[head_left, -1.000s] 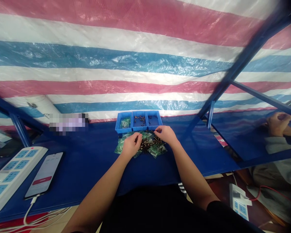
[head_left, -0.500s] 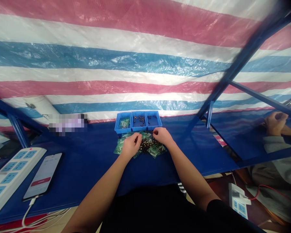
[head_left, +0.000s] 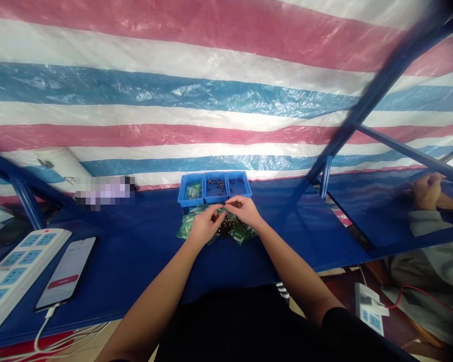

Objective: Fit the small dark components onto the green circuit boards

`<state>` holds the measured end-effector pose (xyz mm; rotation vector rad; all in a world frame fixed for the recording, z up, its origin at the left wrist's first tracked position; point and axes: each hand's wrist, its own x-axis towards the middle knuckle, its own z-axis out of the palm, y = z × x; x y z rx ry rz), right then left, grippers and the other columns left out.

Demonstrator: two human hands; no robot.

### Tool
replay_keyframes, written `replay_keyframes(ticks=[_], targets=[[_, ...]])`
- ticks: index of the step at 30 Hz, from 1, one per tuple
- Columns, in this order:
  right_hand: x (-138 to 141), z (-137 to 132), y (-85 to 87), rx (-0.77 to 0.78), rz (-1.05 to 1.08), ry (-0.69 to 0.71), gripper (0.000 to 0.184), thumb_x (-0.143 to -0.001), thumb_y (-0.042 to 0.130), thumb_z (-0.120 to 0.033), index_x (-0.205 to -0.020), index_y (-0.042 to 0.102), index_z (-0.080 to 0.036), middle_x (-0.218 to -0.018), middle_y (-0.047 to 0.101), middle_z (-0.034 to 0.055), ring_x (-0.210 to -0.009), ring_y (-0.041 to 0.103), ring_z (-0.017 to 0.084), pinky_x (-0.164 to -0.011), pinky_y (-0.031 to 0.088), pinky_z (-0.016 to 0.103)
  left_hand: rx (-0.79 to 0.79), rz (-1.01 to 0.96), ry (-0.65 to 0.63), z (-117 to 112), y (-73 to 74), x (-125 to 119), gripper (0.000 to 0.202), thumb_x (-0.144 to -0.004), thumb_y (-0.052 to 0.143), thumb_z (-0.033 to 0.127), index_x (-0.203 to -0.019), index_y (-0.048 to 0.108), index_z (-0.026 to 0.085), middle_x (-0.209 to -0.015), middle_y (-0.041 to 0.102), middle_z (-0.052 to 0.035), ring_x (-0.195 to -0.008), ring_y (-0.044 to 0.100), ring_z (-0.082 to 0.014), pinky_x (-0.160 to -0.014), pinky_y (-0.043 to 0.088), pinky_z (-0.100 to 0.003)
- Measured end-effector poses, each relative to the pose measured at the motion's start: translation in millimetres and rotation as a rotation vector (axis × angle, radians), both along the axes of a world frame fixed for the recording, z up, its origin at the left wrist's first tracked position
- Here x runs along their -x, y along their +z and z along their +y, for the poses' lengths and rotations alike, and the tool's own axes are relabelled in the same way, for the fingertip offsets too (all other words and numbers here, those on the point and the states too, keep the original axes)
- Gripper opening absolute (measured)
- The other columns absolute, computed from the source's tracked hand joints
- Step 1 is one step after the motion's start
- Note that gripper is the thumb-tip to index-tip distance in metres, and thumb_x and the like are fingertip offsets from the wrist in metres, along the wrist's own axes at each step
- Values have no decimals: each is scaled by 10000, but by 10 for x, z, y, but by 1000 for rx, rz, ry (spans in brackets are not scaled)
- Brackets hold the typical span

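My left hand [head_left: 207,224] is closed in a pinch above a pile of green-tinted small bags [head_left: 186,223]. My right hand [head_left: 245,210] also pinches, its fingertips meeting those of the left. Whatever lies between the fingertips is too small to name. Under and between the hands sits a heap of small dark metallic parts [head_left: 226,229], with more green bags [head_left: 242,233] at its right. Just behind, a blue three-compartment bin [head_left: 191,203] holds green bags on the left, several dark parts in the middle and a few on the right.
On the left of the blue table [head_left: 136,261] lie a phone [head_left: 66,274] on a cable and a white power strip [head_left: 26,276]. A blue metal frame [head_left: 358,118] rises at the right. Beyond it another person's hands [head_left: 427,191] are visible. A striped tarp [head_left: 211,90] hangs behind.
My right hand has moved left from the right side of the pile to meet my left hand's fingertips. My left hand stays nearly in place, its fingers slightly more extended.
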<state>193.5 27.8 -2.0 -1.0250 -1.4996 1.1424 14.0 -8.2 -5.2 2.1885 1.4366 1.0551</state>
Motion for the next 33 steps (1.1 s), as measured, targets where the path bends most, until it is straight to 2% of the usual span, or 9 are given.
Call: replay_keyframes(ticks=[7,15,21,27,33], targets=[[17,-51,63,-3,37,82,266,-723,712,-412,-831,689,-169,-772,684,36,-679,620,144,-630,498,260,-47,22,23,6,-4,9,283,-935,451,399,-1072,616,214,-722,634,2,-594,573,-116,-568,406,-213],[17,-67,50,-51,18,173,284,-745,701,-394,-943,702,-191,-849,694,38,-706,626,142,-649,506,266,34,-10,49,-5,12,13,264,-959,394,396,-1055,572,227,-696,635,6,-604,614,-151,-578,420,-228],[26,-71,34,-44,9,184,280,-758,688,-398,-936,710,-182,-862,703,50,-733,637,153,-676,515,280,46,11,51,-7,23,16,264,-961,379,402,-1023,572,232,-686,631,7,-611,620,-159,-578,419,-233],[34,-87,57,-49,-16,165,300,-736,702,-416,-925,716,-184,-840,711,45,-686,637,147,-638,519,272,42,5,46,-15,33,22,271,-960,376,404,-1002,574,224,-671,623,6,-589,607,-152,-564,413,-230],[32,-67,63,-13,56,138,296,-730,708,-411,-921,730,-186,-885,727,56,-793,671,179,-740,539,312,29,-64,51,-35,32,-3,283,-936,440,406,-1132,551,235,-714,641,15,-578,596,-131,-571,430,-227]])
